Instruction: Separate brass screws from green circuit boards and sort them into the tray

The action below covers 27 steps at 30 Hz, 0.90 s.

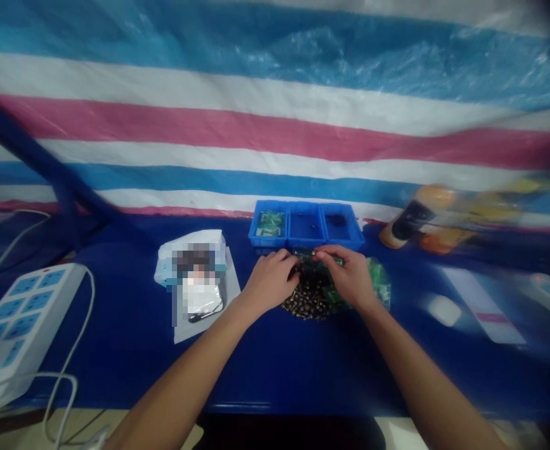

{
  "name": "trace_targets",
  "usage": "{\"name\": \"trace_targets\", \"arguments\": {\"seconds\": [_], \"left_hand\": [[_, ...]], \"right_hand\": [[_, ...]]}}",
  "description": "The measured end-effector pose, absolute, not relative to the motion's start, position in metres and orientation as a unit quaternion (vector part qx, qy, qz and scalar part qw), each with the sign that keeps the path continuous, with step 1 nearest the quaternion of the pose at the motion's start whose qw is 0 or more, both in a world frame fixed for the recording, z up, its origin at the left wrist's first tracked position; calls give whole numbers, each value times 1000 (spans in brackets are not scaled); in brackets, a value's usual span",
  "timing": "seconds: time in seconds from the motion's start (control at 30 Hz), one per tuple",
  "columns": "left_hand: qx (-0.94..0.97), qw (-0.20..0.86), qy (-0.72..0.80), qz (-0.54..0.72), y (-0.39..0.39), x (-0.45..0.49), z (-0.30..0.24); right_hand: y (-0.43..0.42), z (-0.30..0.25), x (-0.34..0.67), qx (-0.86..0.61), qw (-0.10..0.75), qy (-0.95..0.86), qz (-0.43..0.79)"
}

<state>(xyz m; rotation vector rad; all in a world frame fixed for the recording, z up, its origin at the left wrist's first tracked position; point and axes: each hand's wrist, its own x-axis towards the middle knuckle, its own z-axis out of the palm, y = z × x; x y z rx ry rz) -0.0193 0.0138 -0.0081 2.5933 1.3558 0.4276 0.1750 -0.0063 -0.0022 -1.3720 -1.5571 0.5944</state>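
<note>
Head view: L grip (270, 281) & R grip (345, 275) pinch green PCBs (315, 290) w/ black caps, fingers closed on far edge, pile right under both palms; blue 3-bin tray (305, 242) just beyond, on table (115, 362).

I'm working in even, fairly dim light, with soft shadows and no lamp in view. Glare is streaking across the plastic sheeting (303, 56) and the blue tabletop (303, 381). The orange bottle (410, 215) is smearing into blur on my right, the corners are darkening, and the wide lens is bending the stripes near the edges.
</note>
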Motion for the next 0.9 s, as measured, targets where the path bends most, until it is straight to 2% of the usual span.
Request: {"name": "trace_targets", "arguments": {"seconds": [0.23,0.4,0.47,0.7,0.9], "left_hand": [[873,96,451,155,14,-20,-10],[875,94,447,161,15,-21,-11],[876,92,445,161,14,-21,-10],[875,79,448,165,15,-20,-11],[883,118,418,180,18,-21,-10]], "right_hand": [[-4,-8,176,-608,413,-631,250],[0,-10,175,-545,522,-564,335],[-1,-8,175,-551,530,-557,325],[-4,-11,176,-610,404,-659,173],[-5,-13,173,-602,350,-704,139]]}}
